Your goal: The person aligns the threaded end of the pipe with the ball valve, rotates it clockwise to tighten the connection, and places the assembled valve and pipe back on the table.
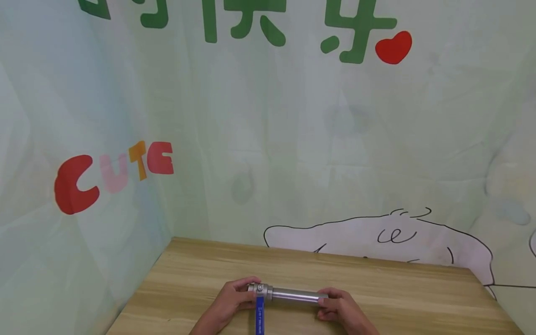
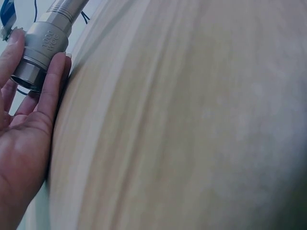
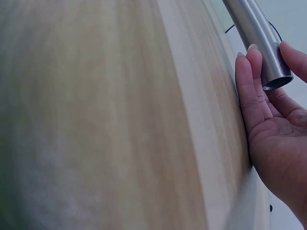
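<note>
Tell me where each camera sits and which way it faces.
Head: on the person's head, facing forward and down at a backdrop and a wooden table; the left hand and right hand show.
Left wrist: on that wrist, facing the metal valve; only the left hand shows.
Right wrist: on that wrist, facing the metal pipe; only the right hand shows.
Head and left wrist share the valve.

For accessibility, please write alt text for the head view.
A left hand holds a metal valve, a right hand the pipe joined to it, over a wooden tabletop. The blue lever points toward the viewer. Behind is a printed backdrop.
</note>
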